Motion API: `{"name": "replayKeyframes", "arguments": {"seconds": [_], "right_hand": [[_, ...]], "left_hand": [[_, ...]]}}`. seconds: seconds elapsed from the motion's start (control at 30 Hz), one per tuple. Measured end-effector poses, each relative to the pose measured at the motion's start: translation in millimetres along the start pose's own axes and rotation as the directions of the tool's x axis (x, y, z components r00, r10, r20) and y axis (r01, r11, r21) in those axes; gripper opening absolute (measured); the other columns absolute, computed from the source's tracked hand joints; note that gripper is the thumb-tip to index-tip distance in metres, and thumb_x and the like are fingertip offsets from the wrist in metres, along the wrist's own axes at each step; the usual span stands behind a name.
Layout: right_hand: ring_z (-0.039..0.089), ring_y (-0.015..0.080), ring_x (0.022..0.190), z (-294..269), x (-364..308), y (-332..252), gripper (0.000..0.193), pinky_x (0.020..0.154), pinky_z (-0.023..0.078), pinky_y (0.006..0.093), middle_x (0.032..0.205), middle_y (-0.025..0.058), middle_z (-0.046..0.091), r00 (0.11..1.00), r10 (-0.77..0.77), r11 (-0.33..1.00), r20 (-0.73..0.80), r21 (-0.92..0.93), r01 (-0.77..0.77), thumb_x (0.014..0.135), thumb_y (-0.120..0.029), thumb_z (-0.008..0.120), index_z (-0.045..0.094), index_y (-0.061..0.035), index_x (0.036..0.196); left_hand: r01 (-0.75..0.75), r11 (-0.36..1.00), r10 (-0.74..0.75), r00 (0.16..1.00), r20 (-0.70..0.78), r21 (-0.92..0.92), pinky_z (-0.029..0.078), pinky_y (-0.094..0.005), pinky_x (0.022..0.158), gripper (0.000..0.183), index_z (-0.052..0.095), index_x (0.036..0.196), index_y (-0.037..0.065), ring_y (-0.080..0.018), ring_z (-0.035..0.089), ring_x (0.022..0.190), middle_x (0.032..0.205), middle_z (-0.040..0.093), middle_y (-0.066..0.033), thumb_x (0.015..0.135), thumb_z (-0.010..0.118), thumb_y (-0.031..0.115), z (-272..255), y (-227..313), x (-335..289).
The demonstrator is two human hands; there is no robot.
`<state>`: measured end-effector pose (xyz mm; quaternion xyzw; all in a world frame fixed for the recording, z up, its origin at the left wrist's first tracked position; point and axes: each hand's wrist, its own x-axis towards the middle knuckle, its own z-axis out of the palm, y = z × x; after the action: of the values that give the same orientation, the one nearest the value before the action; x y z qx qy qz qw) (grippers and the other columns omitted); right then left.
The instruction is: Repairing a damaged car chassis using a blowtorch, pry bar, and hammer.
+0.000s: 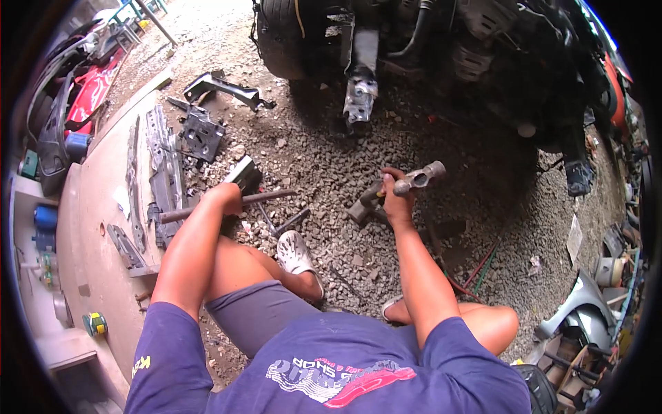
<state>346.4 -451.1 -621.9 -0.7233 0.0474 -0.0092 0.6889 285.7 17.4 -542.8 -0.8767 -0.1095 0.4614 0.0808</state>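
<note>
My right hand (398, 201) is closed around a ball-peen hammer (423, 178), gripping it close to its worn metal head. A grey, blunt-ended metal piece (363, 203) shows just left of that hand; how it joins the hammer, if at all, is unclear. My left hand (225, 198) is bent down, seen from its back, with the fingertips hidden. Right beside its fingers is a silver metal bracket (243, 171). A brown metal rod (270, 197) passes at the hand, coming out on both sides of it. Which of the two it grips cannot be made out.
Ahead stands a dark vehicle front with a tyre (281, 41) and a bent metal rail (360, 96). Metal brackets (203, 134) and long strips (162, 152) lie to the left. Red and green hoses (485, 265) lie on gravel at right, near a silver fender (583, 310).
</note>
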Motion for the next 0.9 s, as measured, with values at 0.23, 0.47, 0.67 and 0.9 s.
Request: {"name": "replayKeyframes", "arguments": {"seconds": [0.23,0.47,0.67,0.9], "right_hand": [[0.057,0.0051,0.075,2,4,-132,0.024,0.068,0.049,0.0254,0.087,-0.0037,0.064,0.983,-0.043,0.999,0.181,0.018,0.040,0.109,-0.008,0.066,0.076,-0.0071,0.131],[0.063,0.0045,0.083,27,9,-100,0.020,0.071,0.053,0.0248,0.106,0.0001,0.074,0.945,-0.293,0.954,0.148,-0.016,0.298,0.106,-0.006,0.068,0.078,-0.0076,0.122],[0.070,0.0126,0.096,9,12,19,0.020,0.085,0.058,0.0336,0.109,-0.0007,0.075,0.966,0.153,0.971,0.207,0.152,-0.186,0.106,-0.012,0.069,0.075,-0.0079,0.125],[0.079,0.0348,0.109,-35,-55,1,0.031,0.089,0.061,0.0479,0.114,0.0182,0.079,0.876,0.402,0.756,0.267,-0.637,-0.152,0.103,-0.022,0.070,0.072,-0.0107,0.131]], "left_hand": [[0.089,0.995,-0.081,0.982,0.173,-0.036,0.064,-0.0438,0.090,0.036,0.086,0.118,0.012,-0.0284,0.080,0.097,0.107,0.084,-0.0135,0.090,0.084,0.034,-6,-17,1],[-0.021,1.000,0.022,0.994,0.111,-0.009,0.062,-0.0433,0.092,0.031,0.083,0.116,0.008,-0.0298,0.079,0.097,0.105,0.083,-0.0135,0.096,0.072,0.029,-9,-11,2],[-0.016,0.991,0.015,1.000,-0.006,-0.129,0.065,-0.0419,0.083,0.031,0.088,0.102,0.012,-0.0300,0.081,0.089,0.099,0.083,-0.0151,0.080,0.092,0.034,20,-16,26],[0.030,0.999,-0.027,0.988,0.155,-0.017,0.064,-0.0433,0.082,0.037,0.087,0.109,0.010,-0.0282,0.080,0.086,0.094,0.083,-0.0127,0.083,0.089,0.036,18,-28,33]]}}
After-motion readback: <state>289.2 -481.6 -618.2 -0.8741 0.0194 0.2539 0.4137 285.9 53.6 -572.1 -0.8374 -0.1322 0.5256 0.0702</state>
